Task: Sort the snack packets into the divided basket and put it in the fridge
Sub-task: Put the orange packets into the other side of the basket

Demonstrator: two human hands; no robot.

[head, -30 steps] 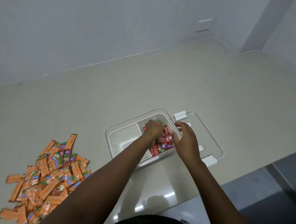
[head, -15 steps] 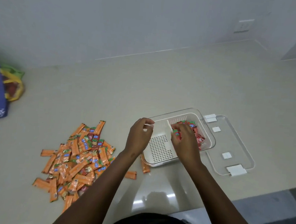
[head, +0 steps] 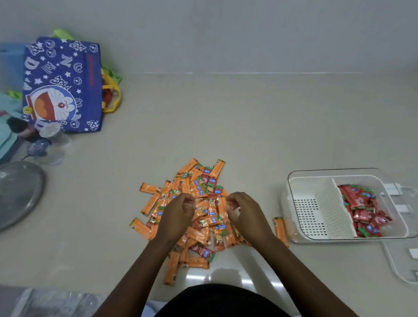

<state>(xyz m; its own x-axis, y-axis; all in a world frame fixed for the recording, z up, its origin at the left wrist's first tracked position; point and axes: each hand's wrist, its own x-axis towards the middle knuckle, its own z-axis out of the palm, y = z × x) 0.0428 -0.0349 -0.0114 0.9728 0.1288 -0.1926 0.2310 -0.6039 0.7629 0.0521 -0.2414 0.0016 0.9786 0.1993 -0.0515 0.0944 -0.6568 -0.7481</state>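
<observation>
A heap of orange snack packets (head: 200, 195) lies on the counter in front of me, with a few red ones mixed in. My left hand (head: 178, 214) and my right hand (head: 247, 216) hover close together over the heap, fingers curled down toward it; whether either pinches a packet is unclear. To the right stands the divided basket (head: 300, 176), a white perforated insert in a clear tub. Red packets (head: 362, 211) fill its right compartment; the left compartment holds nothing. One orange packet (head: 281, 227) lies against the basket's left side.
A clear lid (head: 403, 267) lies right of the basket near the counter's front edge. At the far left are a blue cartoon bag (head: 62, 83), a plastic bottle (head: 46, 142) and a glass pan lid (head: 4, 198). The wall runs behind.
Both hands left the basket and moved left to the orange heap. My view swung left, so the basket now sits at the right and the bag and pan lid came into view.
</observation>
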